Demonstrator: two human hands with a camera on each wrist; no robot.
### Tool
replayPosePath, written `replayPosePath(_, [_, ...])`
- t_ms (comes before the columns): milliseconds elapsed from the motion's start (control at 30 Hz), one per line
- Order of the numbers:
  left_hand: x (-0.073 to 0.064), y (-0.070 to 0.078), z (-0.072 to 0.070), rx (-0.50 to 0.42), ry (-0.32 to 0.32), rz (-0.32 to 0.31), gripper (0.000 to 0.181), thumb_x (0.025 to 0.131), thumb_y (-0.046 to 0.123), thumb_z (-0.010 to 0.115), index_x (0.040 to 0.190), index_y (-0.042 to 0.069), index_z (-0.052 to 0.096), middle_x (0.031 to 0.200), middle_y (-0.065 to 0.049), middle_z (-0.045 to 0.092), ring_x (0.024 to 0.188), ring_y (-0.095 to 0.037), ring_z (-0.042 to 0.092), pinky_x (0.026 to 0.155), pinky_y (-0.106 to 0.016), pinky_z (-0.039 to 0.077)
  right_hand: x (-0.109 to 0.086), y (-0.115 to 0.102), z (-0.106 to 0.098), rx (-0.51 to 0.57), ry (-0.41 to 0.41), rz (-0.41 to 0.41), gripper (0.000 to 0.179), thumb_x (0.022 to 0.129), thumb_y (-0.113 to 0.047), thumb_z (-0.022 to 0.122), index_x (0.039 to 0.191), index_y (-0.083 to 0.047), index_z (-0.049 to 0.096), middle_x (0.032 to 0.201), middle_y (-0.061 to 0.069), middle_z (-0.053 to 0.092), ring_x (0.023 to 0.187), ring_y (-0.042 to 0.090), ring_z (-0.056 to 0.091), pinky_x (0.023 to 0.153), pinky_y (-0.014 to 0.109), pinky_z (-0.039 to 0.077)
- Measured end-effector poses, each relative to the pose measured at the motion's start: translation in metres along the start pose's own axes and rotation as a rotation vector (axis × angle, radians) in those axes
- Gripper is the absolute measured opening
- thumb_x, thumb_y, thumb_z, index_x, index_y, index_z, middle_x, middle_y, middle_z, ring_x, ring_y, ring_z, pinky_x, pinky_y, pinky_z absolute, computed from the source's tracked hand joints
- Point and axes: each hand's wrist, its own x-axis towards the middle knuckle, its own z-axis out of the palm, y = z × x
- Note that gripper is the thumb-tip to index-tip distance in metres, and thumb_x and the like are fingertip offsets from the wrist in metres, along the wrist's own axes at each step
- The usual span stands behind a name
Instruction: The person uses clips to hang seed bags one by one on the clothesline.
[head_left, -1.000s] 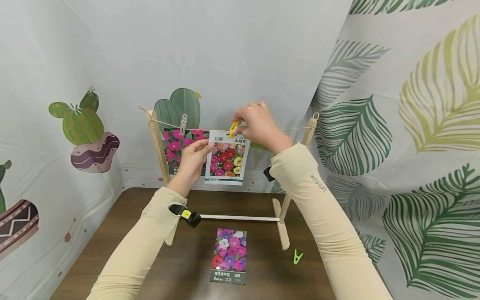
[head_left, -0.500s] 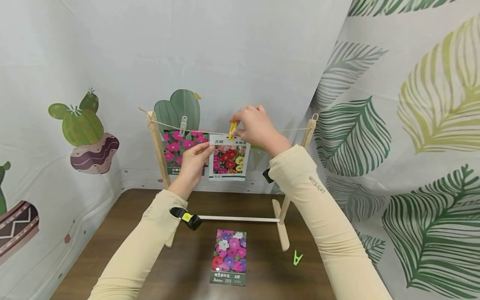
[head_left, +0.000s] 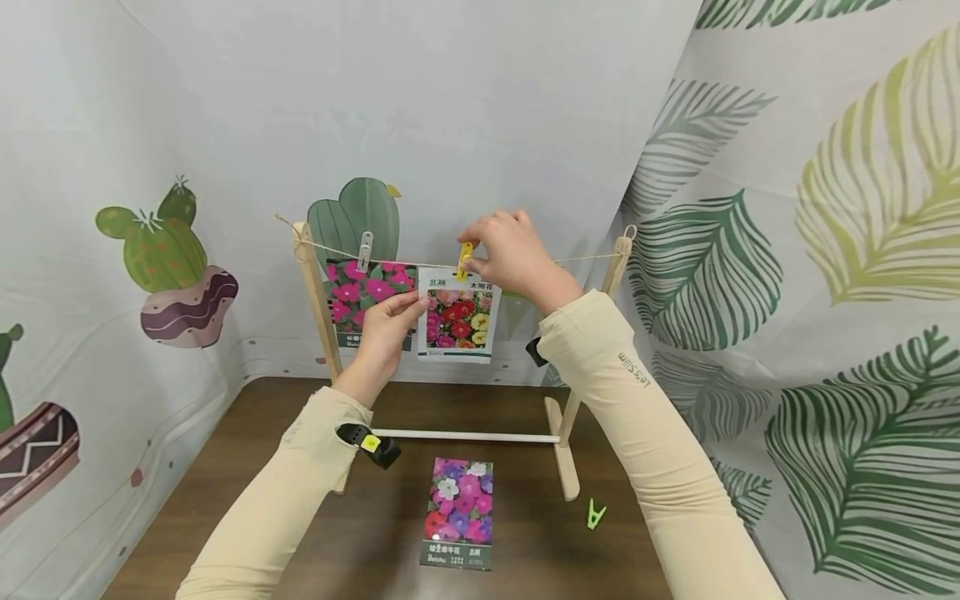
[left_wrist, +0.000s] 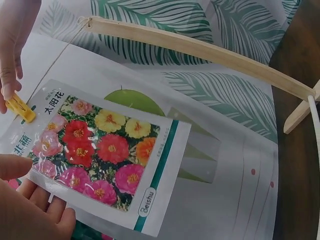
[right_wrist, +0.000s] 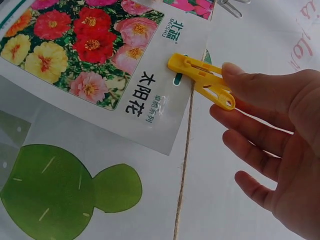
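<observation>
Within right grip (head_left: pixel 513 254), yellow peg (right_wrist: pixel 197 75) pinched at tail, nose over top edge of white packet (head_left: pixel 457 325), at string (right_wrist: pixel 187 140). Left of that, packet edge pinched by left grip (head_left: pixel 386 329), thumb in front. Step, as judged: packet being pegged to string. Next: peg bite to be confirmed, then both grips eased off. Well below grips, on bench (head_left: pixel 528 533): green peg (head_left: pixel 594 516), purple-and-pink packet (head_left: pixel 461 504).

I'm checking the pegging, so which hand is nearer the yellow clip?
Right: the right hand pinches the yellow clip. The left hand is lower and further left, holding the edge of the white flower packet.
</observation>
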Motion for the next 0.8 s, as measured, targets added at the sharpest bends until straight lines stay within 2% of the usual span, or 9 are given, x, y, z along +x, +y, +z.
replayPosePath(233, [-0.006,-0.006,-0.003,0.014,-0.023,-0.008,0.043,0.095,0.02,0.063,0.132,0.0,0.055,0.133,-0.015,0.054,0.123,-0.024,0.047,0.106,-0.041,0.035,-0.001,0.001,0.002,0.003,0.015,-0.007,0.037,0.09,-0.031,0.069,0.122,-0.014,0.066,0.115,0.002,0.067,0.109,0.023,0.052,0.095,0.044,0.032])
replayPosePath(500, [-0.013,-0.014,-0.006,0.0,0.026,-0.022,0.037,0.094,0.014,0.062,0.126,-0.004,0.057,0.127,-0.015,0.057,0.113,-0.02,0.052,0.103,-0.035,0.04,-0.003,0.003,0.004,0.017,0.014,-0.009,0.038,0.09,-0.031,0.068,0.124,-0.014,0.065,0.116,0.002,0.066,0.109,0.023,0.052,0.092,0.042,0.032])
replayPosePath(800, [-0.022,-0.018,-0.014,0.072,0.069,-0.049,0.032,0.094,0.017,0.063,0.121,0.0,0.062,0.114,-0.012,0.068,0.104,-0.022,0.063,0.095,-0.041,0.043,-0.005,0.004,0.008,0.023,0.021,-0.012,0.036,0.092,-0.032,0.066,0.123,-0.015,0.065,0.117,0.002,0.065,0.11,0.023,0.052,0.094,0.044,0.032])
